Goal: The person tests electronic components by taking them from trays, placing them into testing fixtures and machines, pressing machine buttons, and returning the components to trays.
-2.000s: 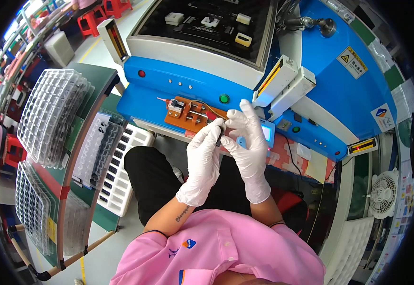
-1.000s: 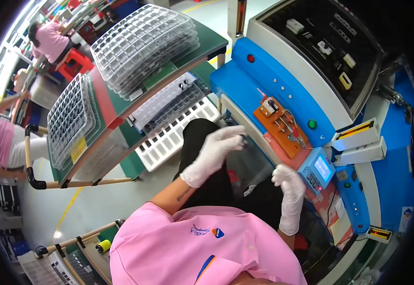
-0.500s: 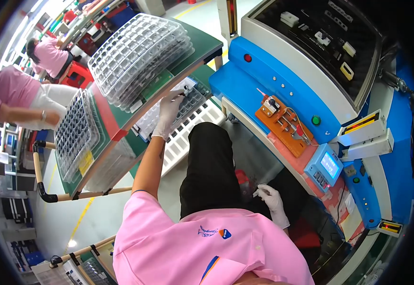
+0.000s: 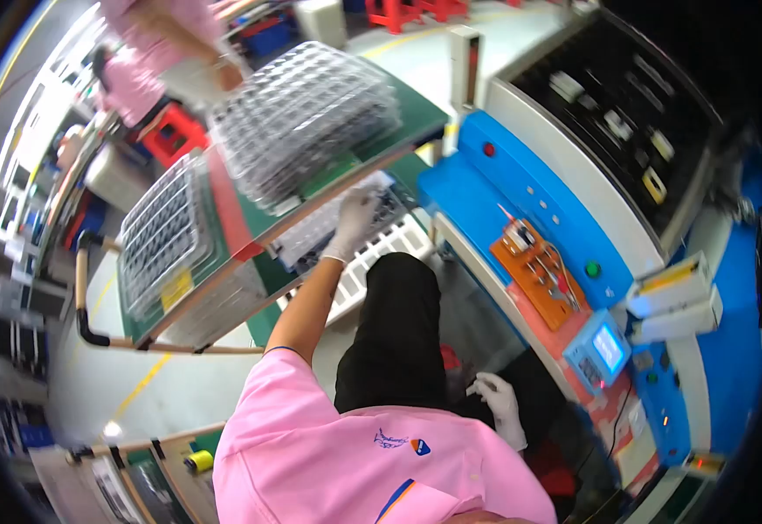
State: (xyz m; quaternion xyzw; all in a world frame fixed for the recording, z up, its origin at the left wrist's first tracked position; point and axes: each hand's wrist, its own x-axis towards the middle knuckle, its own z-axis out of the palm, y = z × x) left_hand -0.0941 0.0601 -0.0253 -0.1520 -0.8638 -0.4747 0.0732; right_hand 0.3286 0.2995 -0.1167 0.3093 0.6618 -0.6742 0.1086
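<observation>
My left hand (image 4: 356, 220), in a white glove, reaches over a clear compartment tray (image 4: 315, 229) on the lower level of the green-topped rack. Its fingers are smeared by motion and partly lost against the tray, so I cannot tell what they hold. Below that tray shows a white slotted tray (image 4: 355, 278). My right hand (image 4: 499, 403), also in a white glove, hangs low beside my leg. Its fingers are curled with the tips close together; anything between them is too small to make out.
Stacked clear trays (image 4: 306, 118) stand on the rack, with another tray stack (image 4: 167, 236) at left. A blue machine (image 4: 529, 192) is on the right, carrying an orange fixture (image 4: 542, 275) and a small display box (image 4: 597, 351). Another person (image 4: 167, 44) stands beyond the rack.
The view has swung, moving the rack and machine right and down in the picture. My left hand stays over the lower tray. The other person has moved closer behind the stacked trays.
</observation>
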